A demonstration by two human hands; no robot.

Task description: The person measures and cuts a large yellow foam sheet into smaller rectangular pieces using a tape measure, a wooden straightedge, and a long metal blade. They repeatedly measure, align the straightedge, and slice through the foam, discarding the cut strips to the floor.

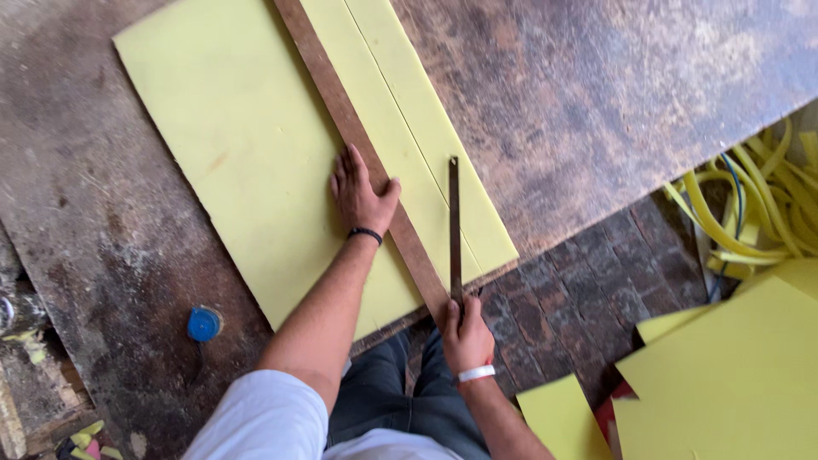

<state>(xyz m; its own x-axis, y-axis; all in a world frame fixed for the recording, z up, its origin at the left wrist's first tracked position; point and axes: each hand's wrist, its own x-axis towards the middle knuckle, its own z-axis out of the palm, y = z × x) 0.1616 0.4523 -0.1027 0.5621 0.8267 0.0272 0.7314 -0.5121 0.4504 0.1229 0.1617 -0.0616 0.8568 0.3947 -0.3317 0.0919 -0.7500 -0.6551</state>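
Head view, looking straight down: the left hand lies flat, fingers spread, pressing a long brown wooden strip down onto a large pale yellow foam sheet. The strip runs diagonally across the sheet as a straightedge, with the thumb hooked over its right edge and the palm on the foam to its left. The right hand is closed around the handle end of a long, narrow dark metal blade, near the table's front edge. The blade reaches forward from that grip and lies on the foam just to the right of the strip.

Beyond the blade tip, a thin cut line runs on up the foam, parallel to the strip, setting off a narrow yellow band on the right side of the sheet. By the look of it, one band has already been parted or scored along that line, while the wide part of the sheet to the left of the pressing hand is uncut. Whether the blade is cutting at this moment or only resting cannot be told.

Left of the pressing arm, a small round blue cap sits on the worn dark wooden worktable. Right of the gripping hand, over the brick floor, lie loose yellow foam strips and stacked yellow foam offcuts.
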